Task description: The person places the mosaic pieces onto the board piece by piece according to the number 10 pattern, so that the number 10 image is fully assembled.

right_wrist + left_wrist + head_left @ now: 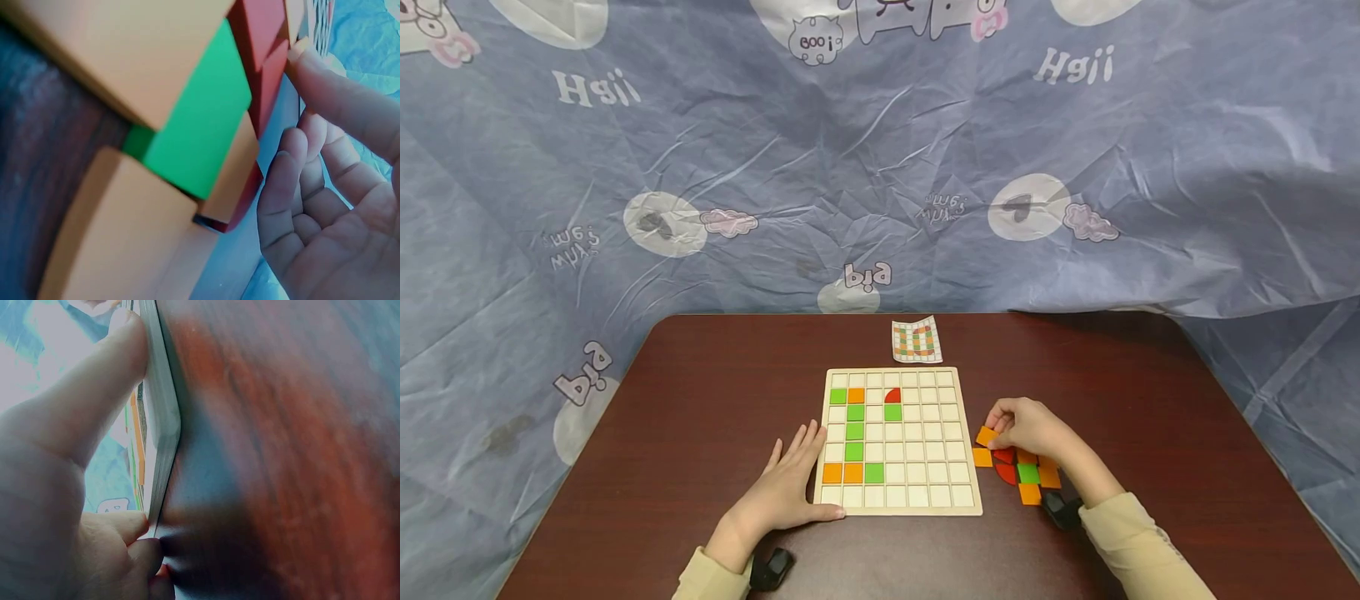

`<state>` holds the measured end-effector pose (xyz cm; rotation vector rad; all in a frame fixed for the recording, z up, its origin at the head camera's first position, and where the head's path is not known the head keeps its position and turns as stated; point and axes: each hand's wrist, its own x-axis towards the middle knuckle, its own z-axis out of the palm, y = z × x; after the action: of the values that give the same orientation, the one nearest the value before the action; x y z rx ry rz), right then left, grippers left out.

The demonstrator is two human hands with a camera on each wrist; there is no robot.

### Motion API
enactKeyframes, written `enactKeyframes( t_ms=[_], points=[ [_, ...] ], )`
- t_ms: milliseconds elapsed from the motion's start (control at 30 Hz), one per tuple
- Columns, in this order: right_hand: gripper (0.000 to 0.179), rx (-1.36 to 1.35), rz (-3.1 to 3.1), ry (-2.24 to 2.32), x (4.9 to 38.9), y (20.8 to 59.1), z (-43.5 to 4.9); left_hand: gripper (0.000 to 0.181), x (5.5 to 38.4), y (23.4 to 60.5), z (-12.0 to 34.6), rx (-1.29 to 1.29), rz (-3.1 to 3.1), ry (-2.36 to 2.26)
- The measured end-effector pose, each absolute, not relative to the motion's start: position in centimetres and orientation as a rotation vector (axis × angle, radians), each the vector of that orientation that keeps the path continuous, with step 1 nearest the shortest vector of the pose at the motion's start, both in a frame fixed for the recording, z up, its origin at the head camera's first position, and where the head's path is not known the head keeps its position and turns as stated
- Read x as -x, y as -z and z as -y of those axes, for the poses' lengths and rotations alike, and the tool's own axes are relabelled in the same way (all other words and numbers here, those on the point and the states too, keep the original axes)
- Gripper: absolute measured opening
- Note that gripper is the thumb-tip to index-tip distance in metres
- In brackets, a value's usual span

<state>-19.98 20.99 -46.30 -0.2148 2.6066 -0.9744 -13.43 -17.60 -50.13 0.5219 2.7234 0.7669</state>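
From the head view, an orange tile [986, 435] is pinched by the right grip [1033, 427], tiles [1028, 474] lying beneath and beside it; picking seems in hand, a leftward carry to the board [916, 452] called for. From the left wrist, the board's edge is touched by the splayed left grip [784, 487]. From the right wrist, the pinch is only partly shown.

place: curtained-off booth | shown by: cartoon-print blue sheeting [865, 167] behind 1 dark reddish table [737, 375]
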Motion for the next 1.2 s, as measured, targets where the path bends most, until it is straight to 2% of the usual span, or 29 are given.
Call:
enactKeyframes(
  t_ms=[433,700,1200],
  points=[
    [0.021,0.195,-2.463,1.294,20.2,45.7,-20.1,0.12,13.5,50.2,17.6,-0.514,-2.733,-0.751],
    [0.025,0.174,-2.413,1.422,21.0,46.0,-16.9,0.12,13.5,50.1,17.5,-0.519,-2.735,-0.757],
    [0.01,0.254,-2.442,1.381,21.8,46.8,-10.6,0.12,13.6,50.1,17.6,-0.516,-2.738,-0.758]
  ],
)
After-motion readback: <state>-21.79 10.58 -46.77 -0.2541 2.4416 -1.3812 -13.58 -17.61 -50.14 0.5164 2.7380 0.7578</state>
